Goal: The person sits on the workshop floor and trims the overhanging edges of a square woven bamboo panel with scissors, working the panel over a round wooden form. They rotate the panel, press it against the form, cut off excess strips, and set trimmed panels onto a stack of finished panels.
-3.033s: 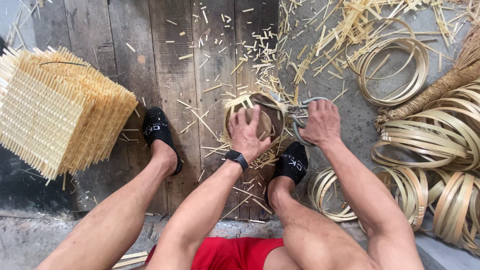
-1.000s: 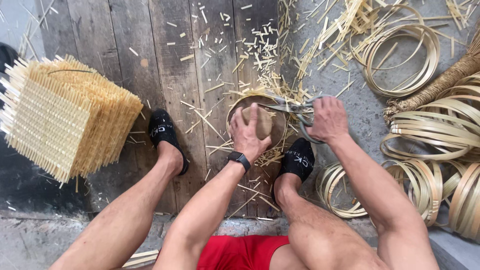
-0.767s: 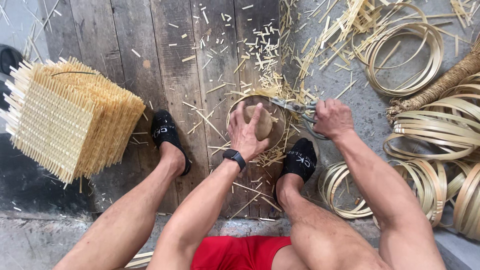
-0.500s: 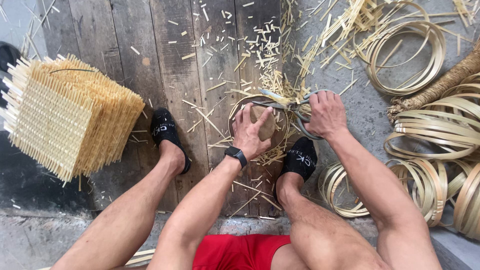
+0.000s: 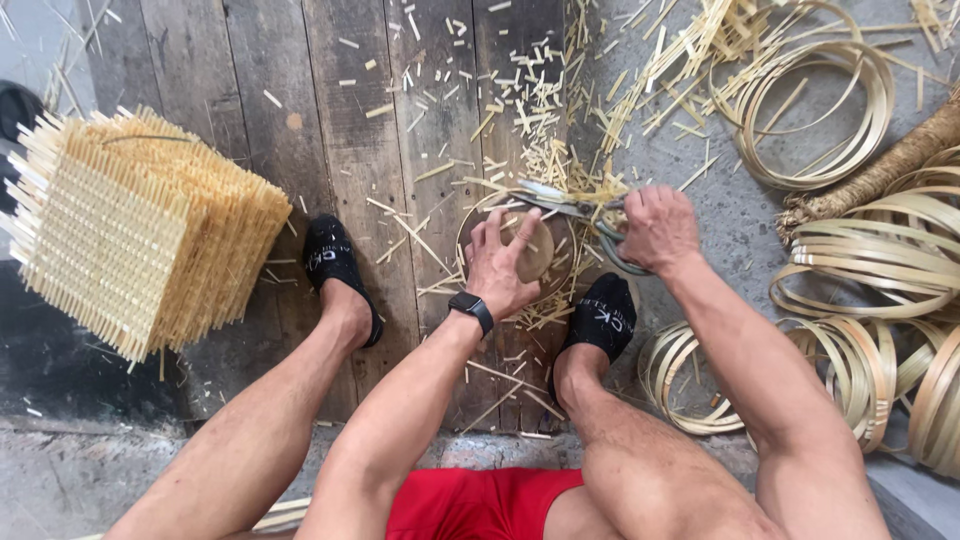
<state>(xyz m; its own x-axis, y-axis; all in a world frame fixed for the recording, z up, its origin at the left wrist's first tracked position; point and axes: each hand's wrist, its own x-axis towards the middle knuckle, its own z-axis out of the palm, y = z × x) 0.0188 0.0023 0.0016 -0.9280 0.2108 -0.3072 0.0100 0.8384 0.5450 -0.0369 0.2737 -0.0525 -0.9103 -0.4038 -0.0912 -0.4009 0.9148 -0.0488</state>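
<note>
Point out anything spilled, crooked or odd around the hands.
Short bamboo offcuts lie scattered across the wooden boards, thickest above the round woven piece under the left hand. The right hand grips shears at its rim. The stack of woven mats sits tilted. Nothing looks broken.

Floor from my feed: dark weathered wooden planks run from 12 down to 6, grain vertical, gaps between the boards. At 1 to 3 o'clock they meet a grey concrete floor. A rough concrete ledge crosses at 7 o'clock. Pale bamboo offcuts litter the planks around 12. A stack of woven bamboo mats sits at 9. Coiled bamboo strips pile up at 3, more loops at 1. Light is even daylight, soft shadows.
</note>
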